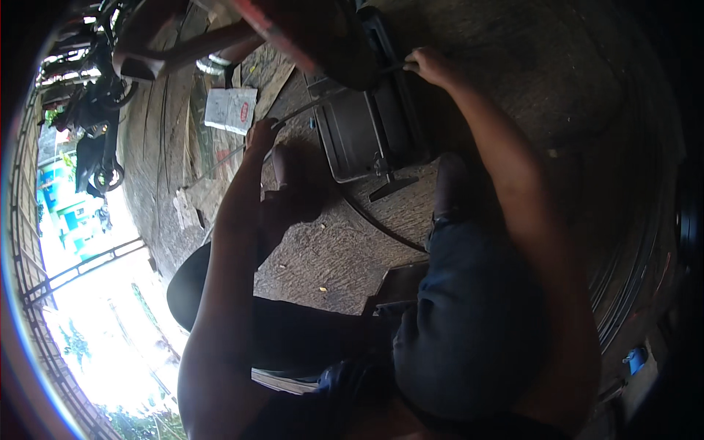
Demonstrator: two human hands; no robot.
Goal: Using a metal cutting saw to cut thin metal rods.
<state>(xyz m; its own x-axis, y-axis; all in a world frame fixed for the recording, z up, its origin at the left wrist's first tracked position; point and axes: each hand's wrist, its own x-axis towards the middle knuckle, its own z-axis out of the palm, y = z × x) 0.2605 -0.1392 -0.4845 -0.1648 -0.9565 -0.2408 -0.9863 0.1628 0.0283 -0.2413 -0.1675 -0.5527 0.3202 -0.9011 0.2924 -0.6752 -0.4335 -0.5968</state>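
A thin metal rod (297,113) runs across a dark metal machine base (359,139) in front of me. My left hand (262,135) is closed around the rod to the left of the base. On the far right side, my right hand (430,66) pinches the rod's other end. Above the base looms a dark machine head with a worn red edge (275,37); it hides the middle of the rod. A screw clamp with a bar handle (394,188) sits at the near end of the base.
A grey-white box (230,109) lies on boards at the left. Between my feet, a dark curved strip (378,226) crosses the rough floor. Long rods (623,293) lie at the right near a blue object (636,359). Motorcycles (103,147) stand by the bright opening.
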